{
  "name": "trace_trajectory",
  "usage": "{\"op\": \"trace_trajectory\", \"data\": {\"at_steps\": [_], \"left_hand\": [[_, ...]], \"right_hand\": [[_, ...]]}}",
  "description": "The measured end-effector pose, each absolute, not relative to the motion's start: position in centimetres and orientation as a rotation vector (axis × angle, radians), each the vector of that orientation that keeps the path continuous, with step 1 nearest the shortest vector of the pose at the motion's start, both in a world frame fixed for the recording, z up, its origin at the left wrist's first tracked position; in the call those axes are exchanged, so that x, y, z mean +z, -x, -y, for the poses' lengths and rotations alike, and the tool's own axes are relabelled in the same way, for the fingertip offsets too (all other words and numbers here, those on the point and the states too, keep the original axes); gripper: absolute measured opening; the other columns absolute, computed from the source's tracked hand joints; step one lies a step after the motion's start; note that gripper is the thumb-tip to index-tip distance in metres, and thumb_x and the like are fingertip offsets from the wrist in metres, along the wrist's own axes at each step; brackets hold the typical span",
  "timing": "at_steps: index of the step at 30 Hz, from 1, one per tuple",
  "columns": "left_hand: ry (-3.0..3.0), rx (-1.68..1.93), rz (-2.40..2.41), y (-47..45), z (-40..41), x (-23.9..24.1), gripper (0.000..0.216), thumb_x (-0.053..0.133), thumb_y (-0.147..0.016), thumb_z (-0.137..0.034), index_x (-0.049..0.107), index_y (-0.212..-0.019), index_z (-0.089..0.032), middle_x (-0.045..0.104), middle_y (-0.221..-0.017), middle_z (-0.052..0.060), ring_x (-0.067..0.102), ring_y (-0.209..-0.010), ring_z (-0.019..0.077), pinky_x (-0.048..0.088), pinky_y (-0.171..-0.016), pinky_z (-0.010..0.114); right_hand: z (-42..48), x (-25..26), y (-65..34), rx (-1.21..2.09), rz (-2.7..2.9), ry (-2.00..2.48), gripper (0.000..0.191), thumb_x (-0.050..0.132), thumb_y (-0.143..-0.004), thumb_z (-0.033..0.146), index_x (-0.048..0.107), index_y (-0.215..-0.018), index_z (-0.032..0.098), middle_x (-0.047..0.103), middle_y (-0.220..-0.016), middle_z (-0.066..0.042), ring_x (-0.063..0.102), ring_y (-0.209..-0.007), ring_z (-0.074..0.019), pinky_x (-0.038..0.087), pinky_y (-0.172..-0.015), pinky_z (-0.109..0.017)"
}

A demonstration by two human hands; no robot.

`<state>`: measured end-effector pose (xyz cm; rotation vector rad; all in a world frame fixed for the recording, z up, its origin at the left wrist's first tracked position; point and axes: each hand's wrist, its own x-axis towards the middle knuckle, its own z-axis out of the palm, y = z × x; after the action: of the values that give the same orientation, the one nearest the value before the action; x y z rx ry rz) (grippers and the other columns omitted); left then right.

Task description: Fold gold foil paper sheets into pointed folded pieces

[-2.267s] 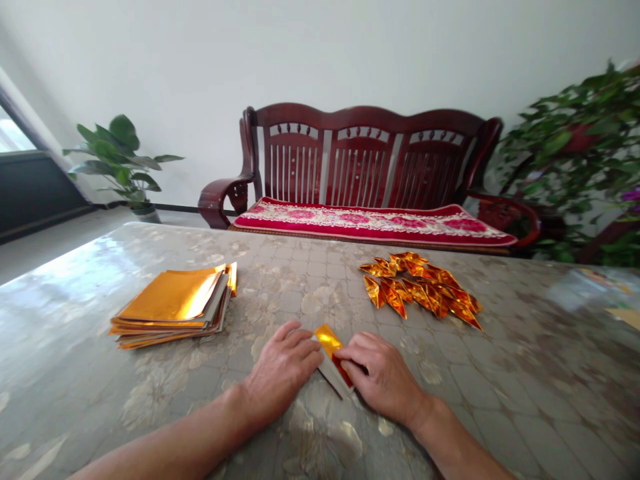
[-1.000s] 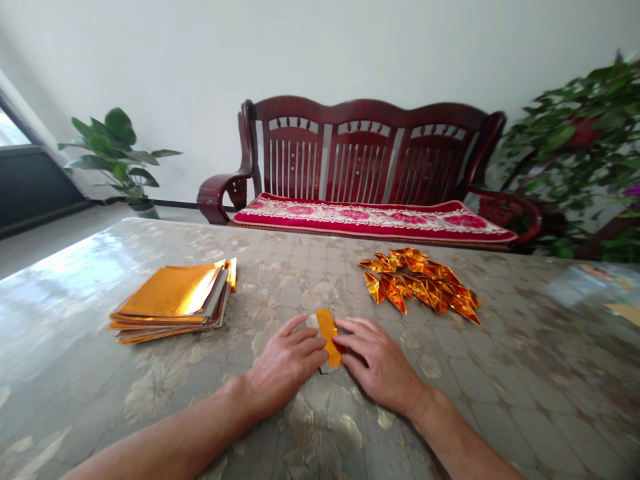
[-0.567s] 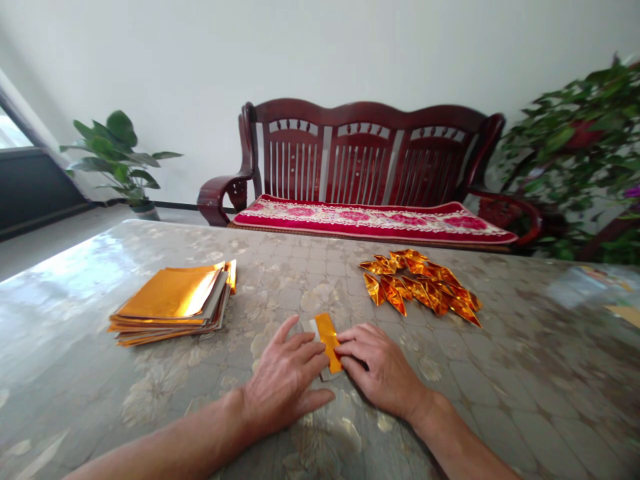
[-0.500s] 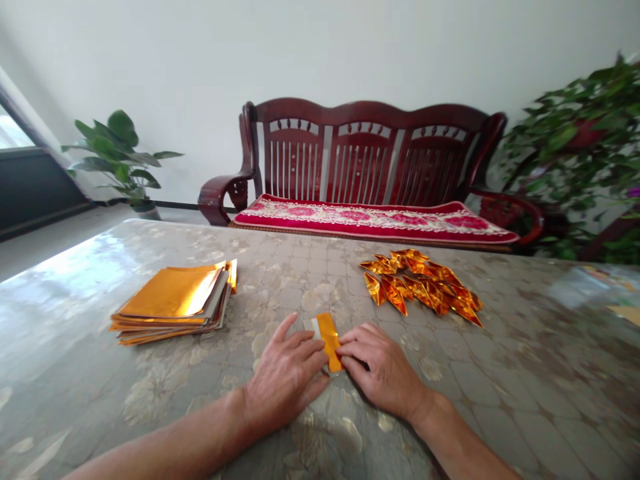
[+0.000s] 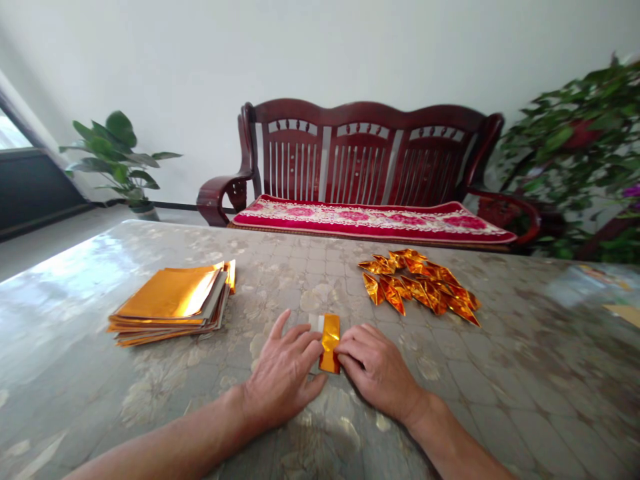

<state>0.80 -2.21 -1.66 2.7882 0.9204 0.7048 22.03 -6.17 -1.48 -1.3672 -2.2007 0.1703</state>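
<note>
A sheet of gold foil paper [image 5: 331, 333], partly folded, lies on the table between my hands, with a pale strip showing along its left side. My left hand [image 5: 286, 375] rests flat with its fingers spread, the tips on the paper's left part. At the right edge, my right hand [image 5: 376, 368] has its thumb and fingers pinched together on the foil. Its fingertips hide a little of that edge. Left of my hands is a stack of gold foil paper sheets [image 5: 167, 293]. To the right lies a pile of folded gold foil pieces [image 5: 425, 283] with pointed ends.
The table [image 5: 200, 407] has a patterned, glossy cover. Beyond it stands a wooden bench [image 5: 357, 157] with a red floral cushion [image 5: 370, 219]. A clear plastic bag [image 5: 590, 283] lies at the right. Potted plants stand on both sides.
The gold foil paper has turned slightly and now sits more upright in view. My left fingers have drawn back a little from its gold face; my right hand keeps its pinch.
</note>
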Motion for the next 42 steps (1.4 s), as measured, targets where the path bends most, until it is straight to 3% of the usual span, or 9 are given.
{"op": "trace_trajectory", "data": {"at_steps": [2, 5, 9, 16, 33, 42], "left_hand": [[-2.782, 0.694, -0.903, -0.8, 2.1, -1.6, 0.017, 0.064, -0.085, -0.031, 0.061, -0.100, -0.025, 0.071, -0.114, 0.000, 0.059, -0.116, 0.0254, 0.014, -0.118, 0.056], [-2.777, 0.684, -0.868, -0.8, 1.9, -1.6, 0.020, 0.065, -0.083, -0.030, 0.061, -0.102, -0.026, 0.070, -0.116, -0.001, 0.059, -0.118, 0.0250, 0.013, -0.118, 0.057], [-2.753, 0.674, -0.848, -0.8, 1.7, -1.6, 0.019, 0.068, -0.080, -0.029, 0.062, -0.098, -0.025, 0.070, -0.116, -0.001, 0.059, -0.117, 0.0254, 0.012, -0.119, 0.057], [-2.742, 0.649, -0.848, -0.8, 1.7, -1.6, 0.029, 0.066, -0.080, -0.027, 0.064, -0.109, -0.028, 0.068, -0.120, 0.002, 0.060, -0.114, 0.0251, 0.014, -0.118, 0.057], [-2.735, 0.679, -0.779, -1.0, 1.6, -1.0, 0.009, 0.064, -0.087, -0.025, 0.070, -0.094, -0.026, 0.072, -0.094, -0.002, 0.066, -0.090, 0.0182, 0.019, -0.117, 0.053], [-2.764, 0.693, -0.714, -1.0, 1.4, -1.1, 0.014, 0.060, -0.094, -0.030, 0.072, -0.089, -0.025, 0.072, -0.084, -0.003, 0.067, -0.082, 0.0146, 0.019, -0.118, 0.050]], "right_hand": [[5.9, -1.7, -22.1, 0.138, 2.134, 1.435, 0.019, 0.055, -0.094, 0.018, 0.068, -0.107, 0.022, 0.067, -0.105, -0.006, 0.059, -0.100, -0.0200, 0.047, -0.091, -0.036], [5.5, -2.1, -22.2, 0.092, 2.135, 1.528, 0.040, 0.058, -0.093, 0.024, 0.057, -0.132, 0.019, 0.060, -0.133, -0.010, 0.053, -0.122, -0.0241, 0.042, -0.106, -0.043], [5.1, -2.6, -22.2, 0.077, 2.227, 1.638, 0.054, 0.053, -0.096, 0.037, 0.045, -0.145, 0.015, 0.048, -0.148, -0.013, 0.041, -0.138, -0.0280, 0.035, -0.114, -0.049], [5.3, -2.1, -22.1, 0.097, 2.297, 1.624, 0.054, 0.047, -0.099, 0.044, 0.045, -0.146, 0.018, 0.046, -0.151, -0.011, 0.037, -0.141, -0.0278, 0.033, -0.115, -0.050], [5.4, -1.7, -22.0, 0.158, 2.332, 1.547, 0.048, 0.049, -0.099, 0.043, 0.051, -0.141, 0.020, 0.046, -0.151, -0.010, 0.038, -0.141, -0.0267, 0.030, -0.117, -0.050], [5.1, -1.9, -21.9, 0.168, 2.274, 1.558, 0.042, 0.050, -0.098, 0.029, 0.053, -0.139, 0.022, 0.051, -0.147, -0.009, 0.042, -0.138, -0.0248, 0.032, -0.116, -0.049]]}}
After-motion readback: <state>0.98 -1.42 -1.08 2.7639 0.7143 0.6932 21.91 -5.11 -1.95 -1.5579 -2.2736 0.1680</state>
